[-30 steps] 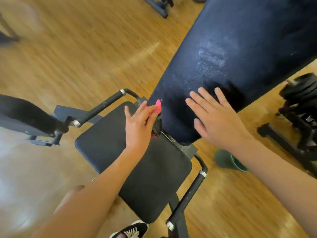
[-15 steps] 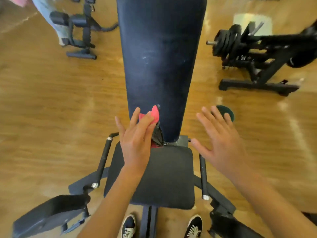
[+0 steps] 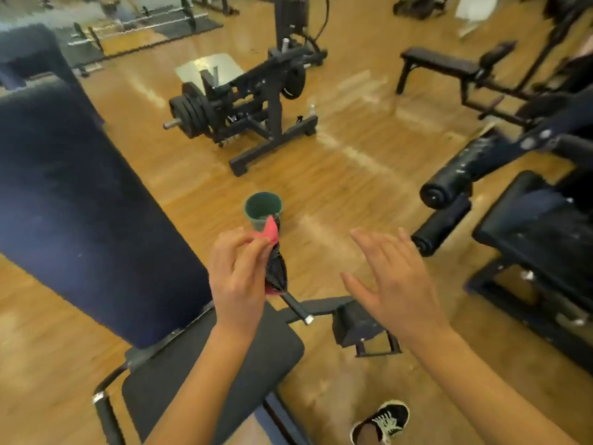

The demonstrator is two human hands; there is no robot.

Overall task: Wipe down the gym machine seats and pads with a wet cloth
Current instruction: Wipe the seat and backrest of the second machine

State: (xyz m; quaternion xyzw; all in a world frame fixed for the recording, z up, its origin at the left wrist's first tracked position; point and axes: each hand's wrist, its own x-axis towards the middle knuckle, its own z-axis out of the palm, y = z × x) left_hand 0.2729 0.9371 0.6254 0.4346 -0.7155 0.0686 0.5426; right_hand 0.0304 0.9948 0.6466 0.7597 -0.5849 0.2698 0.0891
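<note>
Both hands have come off the backrest (image 3: pixel 80 203), which sat dead ahead half a second ago and now lies at 9 o'clock of your left hand (image 3: pixel 237 277). Your left fingers pinch the pink-and-black cloth (image 3: pixel 275 268) in the air above the seat's (image 3: pixel 208 364) far edge. Your right hand (image 3: pixel 394 284) hovers empty, fingers straight and spread. A green cup (image 3: pixel 263 208) stands on the floor at 12 o'clock of the cloth. You've likely finished this pad and turned to re-wet the cloth, or towards the padded machine (image 3: pixel 526 220) at 3 o'clock.

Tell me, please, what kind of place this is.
Most likely a gym: stacked weight plates, a flat bench and a padded backrest beside the person.
</note>
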